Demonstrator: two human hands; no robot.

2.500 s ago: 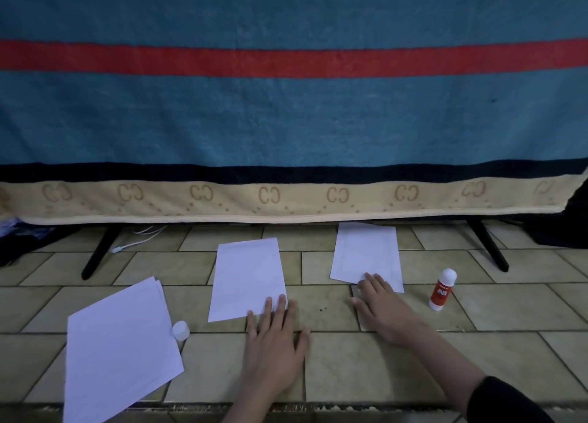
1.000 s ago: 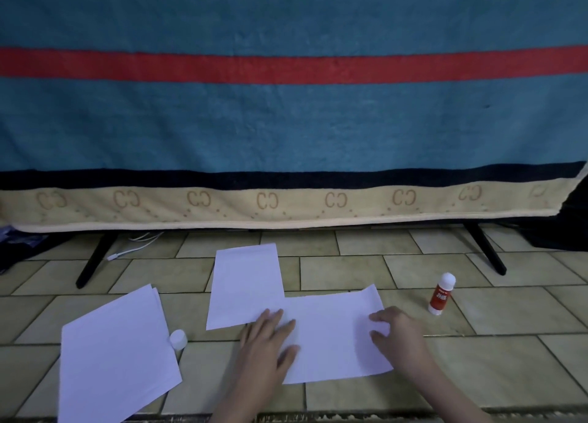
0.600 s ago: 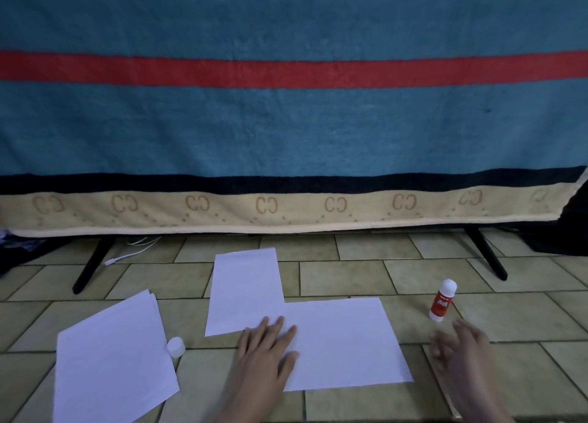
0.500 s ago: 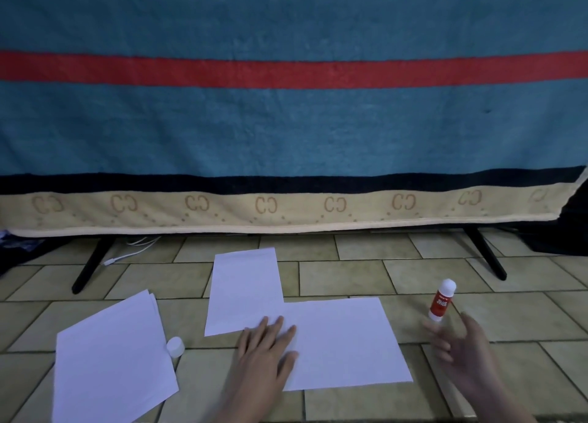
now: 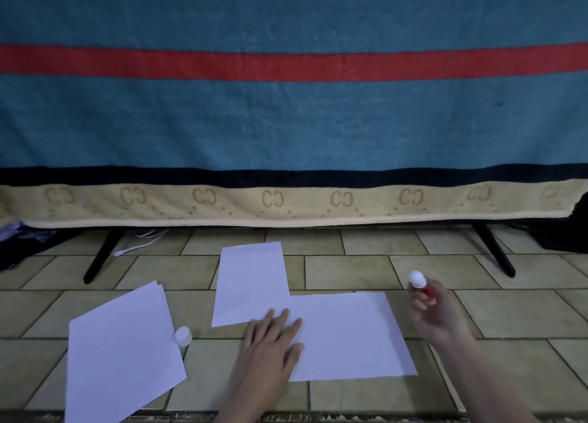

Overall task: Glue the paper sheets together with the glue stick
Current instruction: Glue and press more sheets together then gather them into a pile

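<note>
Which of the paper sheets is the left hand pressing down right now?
The wide sheet lying crosswise in front, its left end under the left hand. The upright sheet behind and the stack at left lie untouched.

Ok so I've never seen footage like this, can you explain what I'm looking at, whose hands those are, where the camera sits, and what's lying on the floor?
There is no machine here. A person wears a camera on their head, looking forward and down, so both hands are their own. The single picture comes from that one viewpoint. The left hand lies flat, pressing where two white sheets meet: an upright sheet and a wider sheet beside it. The right hand holds a red glue stick lifted off the tiled floor; its white tip points away. Further left lies a stack of spare paper, with a small white cap at its edge, probably the glue's. Behind hangs a striped blanket over a black-legged stand.
</note>
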